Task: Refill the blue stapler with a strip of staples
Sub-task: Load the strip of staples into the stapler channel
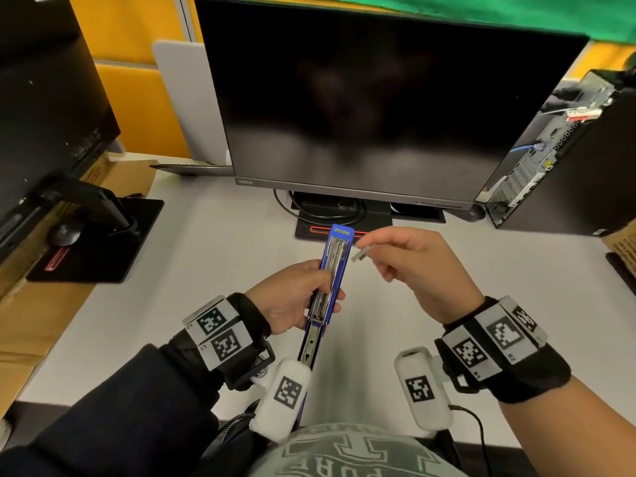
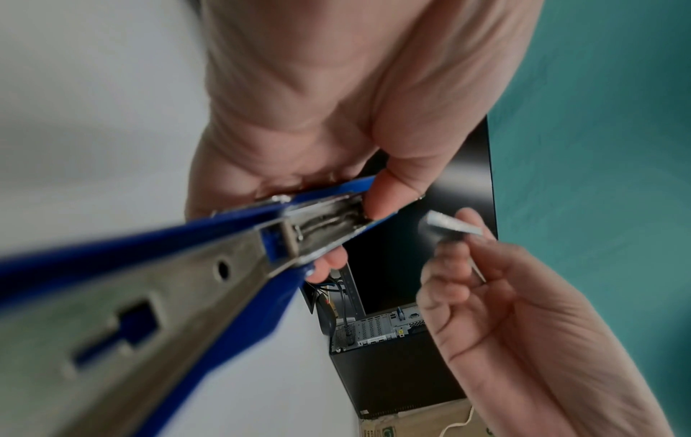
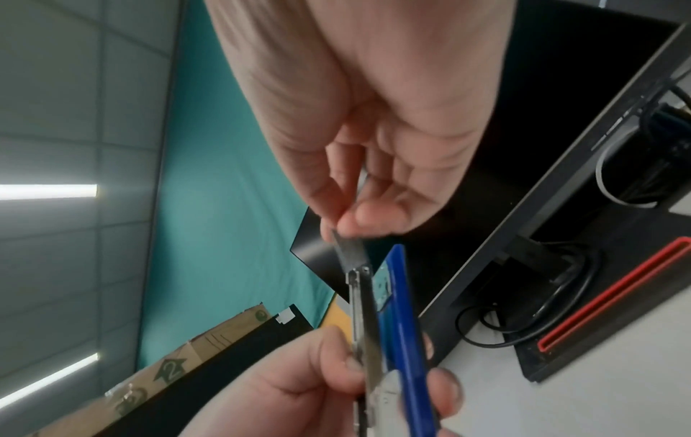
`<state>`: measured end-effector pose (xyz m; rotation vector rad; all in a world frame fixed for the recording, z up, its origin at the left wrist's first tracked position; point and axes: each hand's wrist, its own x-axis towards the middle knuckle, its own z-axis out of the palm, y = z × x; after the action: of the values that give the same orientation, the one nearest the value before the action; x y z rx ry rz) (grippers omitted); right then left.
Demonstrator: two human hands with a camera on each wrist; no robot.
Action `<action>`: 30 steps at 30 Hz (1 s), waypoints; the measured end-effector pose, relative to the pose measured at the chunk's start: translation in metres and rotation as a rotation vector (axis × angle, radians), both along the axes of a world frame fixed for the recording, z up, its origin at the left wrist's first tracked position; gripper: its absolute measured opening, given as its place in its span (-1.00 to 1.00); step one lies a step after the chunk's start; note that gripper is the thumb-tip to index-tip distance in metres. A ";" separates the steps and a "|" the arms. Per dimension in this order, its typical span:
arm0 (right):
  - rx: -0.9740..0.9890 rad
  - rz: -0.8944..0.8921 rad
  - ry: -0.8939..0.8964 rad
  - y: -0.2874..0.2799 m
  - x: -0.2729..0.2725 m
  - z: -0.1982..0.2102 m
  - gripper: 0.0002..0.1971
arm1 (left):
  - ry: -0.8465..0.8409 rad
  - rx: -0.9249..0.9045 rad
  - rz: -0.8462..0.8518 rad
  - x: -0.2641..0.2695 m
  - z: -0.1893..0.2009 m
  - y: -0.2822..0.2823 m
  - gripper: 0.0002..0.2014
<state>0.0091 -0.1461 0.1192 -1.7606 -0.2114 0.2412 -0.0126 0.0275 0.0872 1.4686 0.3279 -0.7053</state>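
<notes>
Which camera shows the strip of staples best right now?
The left wrist view: the strip of staples shows unobstructed, pinched by the right hand. The head view shows it small; in the right wrist view the fingers partly cover it.

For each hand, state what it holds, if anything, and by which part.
The left hand grips the opened blue stapler around its middle. The right hand pinches the strip of staples by one end.

staple strip blurred, perhaps partly finger-hidden.

A dark monitor stood at the surface's far edge, a computer tower at the far right corner, cardboard along the left edge.
</notes>
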 end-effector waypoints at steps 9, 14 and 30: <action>-0.296 0.151 -0.185 0.012 0.006 0.006 -0.86 | 0.000 0.023 -0.020 0.001 0.002 -0.002 -0.67; -0.615 0.245 -0.494 0.016 0.012 0.014 -0.91 | 0.004 0.030 -0.012 0.003 0.001 -0.001 -0.74; -1.152 0.576 -0.745 0.042 0.015 0.029 -0.78 | 0.015 0.035 0.003 0.005 -0.001 -0.003 -0.76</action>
<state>0.0241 -0.1044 0.1482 -2.8422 -1.3391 0.0931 -0.0081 0.0245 0.0857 1.4959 0.3560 -0.7115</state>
